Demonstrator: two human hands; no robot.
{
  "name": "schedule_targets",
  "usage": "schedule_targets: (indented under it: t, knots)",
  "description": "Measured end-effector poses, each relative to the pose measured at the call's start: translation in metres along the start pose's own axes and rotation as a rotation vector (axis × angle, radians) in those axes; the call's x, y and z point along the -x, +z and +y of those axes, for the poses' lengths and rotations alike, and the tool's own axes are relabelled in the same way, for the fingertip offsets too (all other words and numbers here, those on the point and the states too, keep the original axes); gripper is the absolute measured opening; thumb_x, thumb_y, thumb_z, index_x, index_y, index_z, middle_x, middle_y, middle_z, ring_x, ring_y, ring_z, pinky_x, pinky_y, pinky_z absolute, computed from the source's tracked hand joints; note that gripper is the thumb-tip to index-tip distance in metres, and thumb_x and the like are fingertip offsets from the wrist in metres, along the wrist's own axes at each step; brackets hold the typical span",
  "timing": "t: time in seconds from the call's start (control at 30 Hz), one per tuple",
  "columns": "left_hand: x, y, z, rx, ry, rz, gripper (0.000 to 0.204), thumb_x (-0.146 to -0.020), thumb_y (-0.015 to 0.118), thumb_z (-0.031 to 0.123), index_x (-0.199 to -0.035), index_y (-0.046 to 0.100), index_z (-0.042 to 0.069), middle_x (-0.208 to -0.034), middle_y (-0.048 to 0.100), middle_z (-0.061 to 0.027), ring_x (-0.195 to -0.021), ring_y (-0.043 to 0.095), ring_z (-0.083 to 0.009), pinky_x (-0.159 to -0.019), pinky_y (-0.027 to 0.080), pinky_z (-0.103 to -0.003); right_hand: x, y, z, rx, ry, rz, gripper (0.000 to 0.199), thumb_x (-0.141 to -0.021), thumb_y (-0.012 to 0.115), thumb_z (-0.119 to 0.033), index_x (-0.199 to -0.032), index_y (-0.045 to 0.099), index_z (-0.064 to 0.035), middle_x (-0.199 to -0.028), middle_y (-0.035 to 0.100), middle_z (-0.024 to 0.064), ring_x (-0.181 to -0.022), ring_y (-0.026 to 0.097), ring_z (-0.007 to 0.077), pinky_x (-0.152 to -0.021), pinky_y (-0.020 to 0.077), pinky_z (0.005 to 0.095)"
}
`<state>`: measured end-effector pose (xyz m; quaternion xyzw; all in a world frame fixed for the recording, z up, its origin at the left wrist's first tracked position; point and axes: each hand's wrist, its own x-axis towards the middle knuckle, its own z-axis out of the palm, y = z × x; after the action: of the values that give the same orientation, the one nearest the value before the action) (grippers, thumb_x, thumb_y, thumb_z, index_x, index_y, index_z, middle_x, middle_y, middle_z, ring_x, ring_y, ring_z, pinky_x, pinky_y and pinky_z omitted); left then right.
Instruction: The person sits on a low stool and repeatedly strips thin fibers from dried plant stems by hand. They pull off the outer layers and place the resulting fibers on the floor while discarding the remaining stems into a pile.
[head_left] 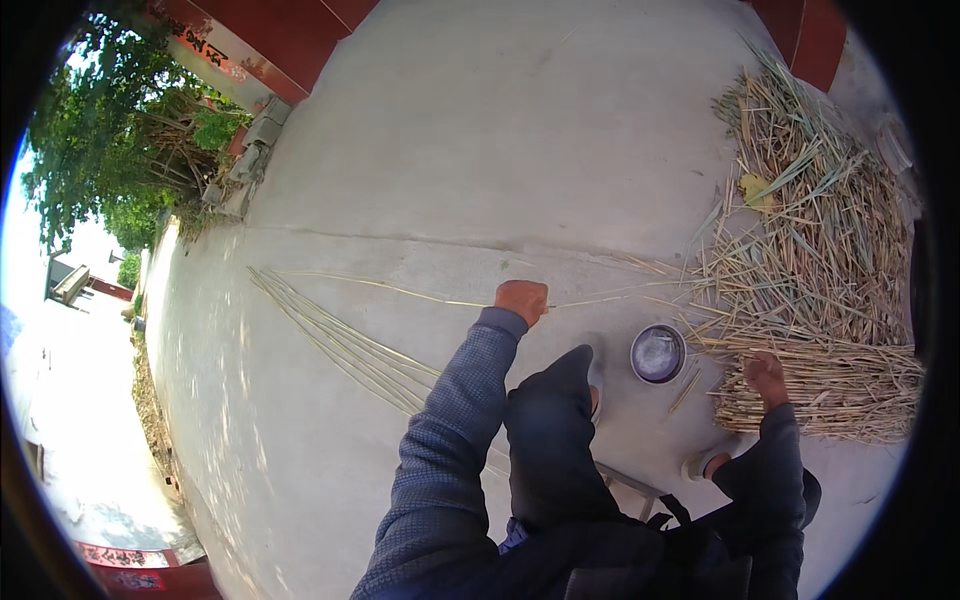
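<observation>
My left hand (522, 300) is closed in a fist around a long thin straw stalk (400, 289). The stalk runs out on both sides of the fist, above the concrete ground. Several similar long stalks (335, 340) lie fanned out at the left, partly behind my left sleeve. My right hand (767, 375) is closed over a neat bundle of cut straw (850, 385) at the right. What its fingers hold, if anything, I cannot make out. A round bowl (658, 354) with a pale inside stands on the ground between my hands.
A big loose heap of straw (825, 235) spreads behind the bundle. Short straw pieces (685, 390) lie near the bowl. Below me is part of a low stool frame (630, 485). Concrete blocks (262, 130) and leafy bushes (110, 120) edge the far left, beside a red wall (270, 40).
</observation>
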<state>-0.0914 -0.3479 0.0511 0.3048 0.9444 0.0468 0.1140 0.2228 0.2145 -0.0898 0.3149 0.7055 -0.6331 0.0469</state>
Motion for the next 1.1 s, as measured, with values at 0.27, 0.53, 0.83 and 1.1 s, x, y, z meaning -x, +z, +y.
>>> schedule_targets:
  t: [0.27, 0.53, 0.83, 1.1]
  knots:
    - [0.198, 0.123, -0.172, -0.132, -0.301, -0.39, 0.027, -0.073, 0.081, 0.039, -0.075, 0.065, 0.017, -0.079, 0.07, -0.0088, -0.08, 0.069, -0.0339, -0.071, 0.054, -0.048, 0.011, -0.005, 0.114, -0.765, 0.104, -0.131, 0.028, -0.094, 0.061, -0.032, -0.1, 0.065, -0.0049, -0.104, 0.072, 0.0127, -0.097, 0.068, 0.0326, -0.077, 0.0538, 0.0507]
    - [0.237, 0.135, -0.179, 0.027, -0.375, -0.774, 0.044, -0.067, 0.087, 0.039, -0.1, 0.075, 0.011, -0.097, 0.076, -0.012, -0.101, 0.071, -0.0307, -0.09, 0.056, -0.041, 0.041, 0.04, 0.057, 0.299, 0.267, 0.009, 0.019, -0.09, 0.062, -0.027, -0.101, 0.071, -0.014, -0.097, 0.07, 0.0073, -0.098, 0.066, 0.0257, -0.083, 0.0539, 0.0413]
    - [-0.03, -0.077, 0.115, -0.072, 0.315, 0.19, 0.04, -0.076, 0.08, 0.015, -0.111, 0.065, 0.003, -0.105, 0.068, -0.0156, -0.099, 0.061, -0.0369, -0.086, 0.047, -0.046, 0.008, 0.03, 0.102, 0.485, -0.006, 0.301, 0.02, -0.085, 0.061, -0.02, -0.096, 0.07, -0.0064, -0.087, 0.069, 0.0144, -0.084, 0.067, 0.0348, -0.074, 0.0542, 0.0457]
    - [-0.069, -0.059, 0.347, 0.238, 0.621, 0.01, 0.034, -0.078, 0.078, 0.017, -0.106, 0.067, 0.001, -0.098, 0.07, -0.0169, -0.09, 0.063, -0.0367, -0.079, 0.047, -0.044, -0.029, -0.016, 0.118, 0.25, 0.233, 0.819, 0.029, -0.084, 0.062, -0.022, -0.105, 0.068, -0.0022, -0.095, 0.07, 0.0263, -0.093, 0.066, 0.0446, -0.082, 0.0514, 0.0535]
